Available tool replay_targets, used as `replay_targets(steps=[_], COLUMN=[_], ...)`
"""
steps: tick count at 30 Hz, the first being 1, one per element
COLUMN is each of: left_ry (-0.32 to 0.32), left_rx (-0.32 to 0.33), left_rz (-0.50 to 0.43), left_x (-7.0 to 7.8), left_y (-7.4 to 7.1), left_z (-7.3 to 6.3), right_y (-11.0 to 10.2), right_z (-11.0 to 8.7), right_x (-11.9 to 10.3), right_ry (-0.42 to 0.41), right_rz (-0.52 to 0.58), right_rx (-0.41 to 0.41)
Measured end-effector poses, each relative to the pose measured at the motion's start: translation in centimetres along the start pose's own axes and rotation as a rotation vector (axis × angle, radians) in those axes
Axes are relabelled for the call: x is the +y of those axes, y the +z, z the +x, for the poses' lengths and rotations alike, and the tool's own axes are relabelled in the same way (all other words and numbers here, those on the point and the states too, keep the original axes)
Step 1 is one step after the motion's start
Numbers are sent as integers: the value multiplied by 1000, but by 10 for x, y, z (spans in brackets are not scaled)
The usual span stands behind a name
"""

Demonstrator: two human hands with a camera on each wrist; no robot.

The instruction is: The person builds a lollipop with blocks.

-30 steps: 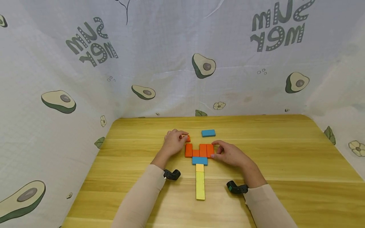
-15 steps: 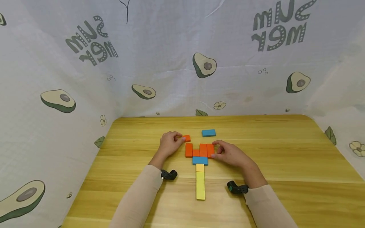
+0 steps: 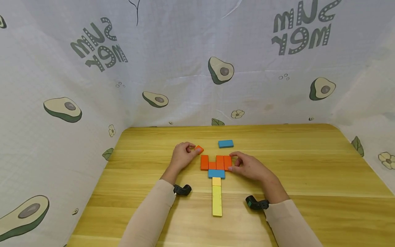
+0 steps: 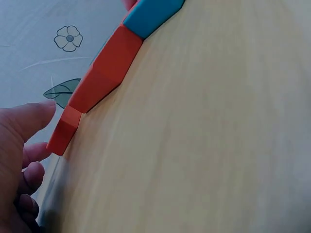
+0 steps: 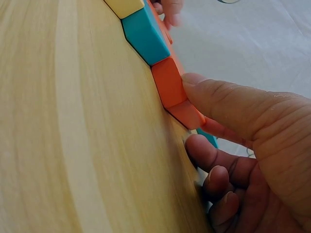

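Observation:
In the head view, my left hand (image 3: pixel 182 156) holds a small orange block (image 3: pixel 199 149) between thumb and forefinger, turned at an angle on the table. My right hand (image 3: pixel 249 166) pinches the rightmost upright orange block (image 3: pixel 227 163) by its two ends; the right wrist view shows the thumb (image 5: pixel 209 90) pressed on its near end. That block lies flush against another orange block (image 3: pixel 219 162). To their left are a short orange block (image 3: pixel 212 165) and a left orange block (image 3: pixel 204 162). Below sit a blue block (image 3: pixel 216 174), a small yellow block (image 3: pixel 216 181) and a long yellow block (image 3: pixel 217 201).
A loose blue block (image 3: pixel 226 144) lies behind the arrangement. Everything rests on a wooden table (image 3: pixel 308 164), with a printed white cloth (image 3: pixel 185 68) hanging along its back and sides.
My left hand has drawn back slightly to the left, and the small orange block has shifted left and turned to a slant. My right hand stays in place.

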State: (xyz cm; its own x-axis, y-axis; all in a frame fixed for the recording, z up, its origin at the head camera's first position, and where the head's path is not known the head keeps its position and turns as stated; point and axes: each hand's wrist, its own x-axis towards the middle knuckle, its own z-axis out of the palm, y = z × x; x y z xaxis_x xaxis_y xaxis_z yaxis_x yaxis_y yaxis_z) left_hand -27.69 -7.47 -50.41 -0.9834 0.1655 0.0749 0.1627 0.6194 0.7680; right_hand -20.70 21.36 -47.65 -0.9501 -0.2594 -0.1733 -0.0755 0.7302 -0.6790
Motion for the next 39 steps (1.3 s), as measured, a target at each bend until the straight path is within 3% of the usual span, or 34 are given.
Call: replay_targets(steps=[12, 28, 34, 39], left_ry=[59, 57, 59, 92], left_rx=[20, -4, -14, -81], left_rz=[7, 49, -15, -123], left_x=[-4, -5, -3, 4], left_y=[-2, -2, 0, 3], left_z=[0, 1, -1, -5], right_y=[0, 0, 0, 0], right_z=[0, 1, 2, 2], right_x=[1, 0, -1, 0], right_ry=[-7, -2, -3, 8], right_rz=[-10, -14, -14, -27], right_rx=[-2, -7, -6, -6])
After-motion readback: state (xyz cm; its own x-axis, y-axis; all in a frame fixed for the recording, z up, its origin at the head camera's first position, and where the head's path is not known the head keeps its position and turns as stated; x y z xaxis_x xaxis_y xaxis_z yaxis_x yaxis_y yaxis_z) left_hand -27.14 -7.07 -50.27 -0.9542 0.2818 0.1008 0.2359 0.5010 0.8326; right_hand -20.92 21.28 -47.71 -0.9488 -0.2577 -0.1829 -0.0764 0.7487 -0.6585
